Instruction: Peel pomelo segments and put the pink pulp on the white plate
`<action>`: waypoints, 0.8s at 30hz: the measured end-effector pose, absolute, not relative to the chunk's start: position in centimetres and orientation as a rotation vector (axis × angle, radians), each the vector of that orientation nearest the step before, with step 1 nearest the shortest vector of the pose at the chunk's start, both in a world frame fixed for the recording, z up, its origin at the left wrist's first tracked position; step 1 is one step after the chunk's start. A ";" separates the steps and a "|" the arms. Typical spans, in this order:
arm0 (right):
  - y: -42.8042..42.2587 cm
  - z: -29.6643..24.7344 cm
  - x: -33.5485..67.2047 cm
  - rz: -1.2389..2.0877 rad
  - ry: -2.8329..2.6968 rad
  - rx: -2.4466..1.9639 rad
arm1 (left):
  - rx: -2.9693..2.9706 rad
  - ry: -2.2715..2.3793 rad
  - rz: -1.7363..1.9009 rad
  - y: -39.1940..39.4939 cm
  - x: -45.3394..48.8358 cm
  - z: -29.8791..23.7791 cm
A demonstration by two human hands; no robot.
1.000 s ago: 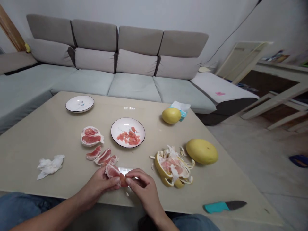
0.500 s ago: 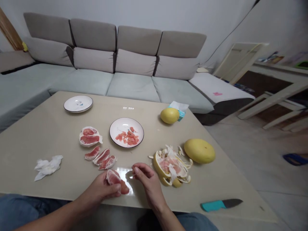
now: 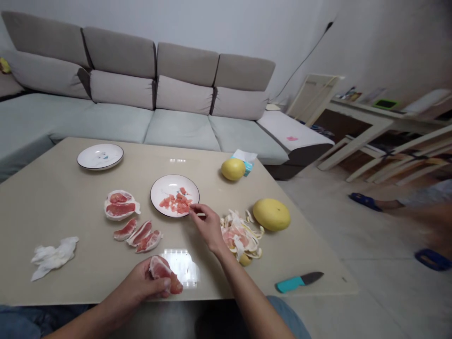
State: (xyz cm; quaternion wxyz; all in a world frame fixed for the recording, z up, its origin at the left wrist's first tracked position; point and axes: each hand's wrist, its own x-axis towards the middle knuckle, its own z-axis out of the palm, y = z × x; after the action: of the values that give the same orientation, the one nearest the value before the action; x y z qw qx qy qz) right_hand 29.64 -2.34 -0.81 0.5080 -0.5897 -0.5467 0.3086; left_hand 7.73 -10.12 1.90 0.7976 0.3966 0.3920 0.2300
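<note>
Beige glossy tabletop (image 3: 52, 188) filled most of the view, with a bright reflection (image 3: 180, 267) lying near its front edge. The left hand (image 3: 136, 282) curled around a peeled pomelo segment (image 3: 162, 273) just above that edge, its fingers closed on the pink flesh. The right hand (image 3: 208, 228) reached out over the table, its thumb and forefinger pinched close together just beside the rim of a white plate (image 3: 174, 182) heaped with small pink pomelo pieces. A pale sliver showed at those fingertips, too small to say whether they had hold of anything.

Left of that plate lay a pomelo half in its white pith (image 3: 120, 205), and three peeled segments (image 3: 139, 234) sat in a loose row below it. Further out were a crumpled tissue (image 3: 52, 258) and a second white plate (image 3: 100, 156). To the right, a heap of pomelo peel (image 3: 240, 238) lay near a large yellow pomelo (image 3: 271, 214). A smaller pomelo (image 3: 233, 169) sat just beside a tissue box (image 3: 245, 162), and a knife with a teal handle (image 3: 298, 281) lay near the right edge.

Behind the table ran a long grey sofa (image 3: 116, 89). On the grey floor (image 3: 335, 235) at right, another person's foot in a blue sandal (image 3: 365, 201) showed, and a white table (image 3: 356, 113) stood beyond.
</note>
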 end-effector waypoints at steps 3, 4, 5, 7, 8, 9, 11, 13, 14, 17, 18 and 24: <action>0.1 -1.3 29.4 0.663 -1.424 -1.433 | 0.830 0.880 0.538 -10.0 7.3 1.9; 0.7 -1.4 29.2 0.646 -1.458 -1.437 | 0.815 0.897 0.557 -10.0 7.2 1.9; 1.1 -1.5 29.0 0.631 -1.489 -1.440 | 0.796 0.916 0.570 -9.9 7.0 1.8; 1.4 -1.3 28.9 0.595 -1.529 -1.440 | 0.760 0.952 0.587 -9.8 6.7 1.8; 1.3 -1.0 29.0 0.574 -1.537 -1.440 | 0.752 0.960 0.591 -9.8 6.5 1.8; 1.0 -0.7 29.2 0.551 -1.538 -1.443 | 0.748 0.963 0.594 -9.7 6.4 1.8; -0.2 -0.1 30.2 0.504 -1.526 -1.462 | 0.745 0.956 0.600 -9.6 6.1 1.9; -2.1 0.2 31.7 0.464 -1.502 -1.506 | 0.746 0.952 0.608 -9.5 5.9 2.1; -3.3 0.2 32.5 0.448 -1.487 -1.537 | 0.745 0.959 0.614 -9.3 5.9 2.2; -7.2 -0.5 35.1 0.394 -1.404 -1.646 | 0.706 1.006 0.634 -9.0 5.9 2.4; -8.4 -0.9 35.8 0.369 -1.378 -1.680 | 0.684 1.028 0.632 -8.8 5.9 2.3; -10.7 -2.1 37.3 -0.162 -1.539 -1.909 | 0.626 1.081 0.620 -8.5 6.2 1.8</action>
State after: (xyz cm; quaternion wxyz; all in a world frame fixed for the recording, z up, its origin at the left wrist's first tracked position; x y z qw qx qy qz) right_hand 37.32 -10.67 -2.12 0.3355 -0.7317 -0.5901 -0.0623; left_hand 6.19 -8.53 1.81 0.7665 0.2882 0.4978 0.2856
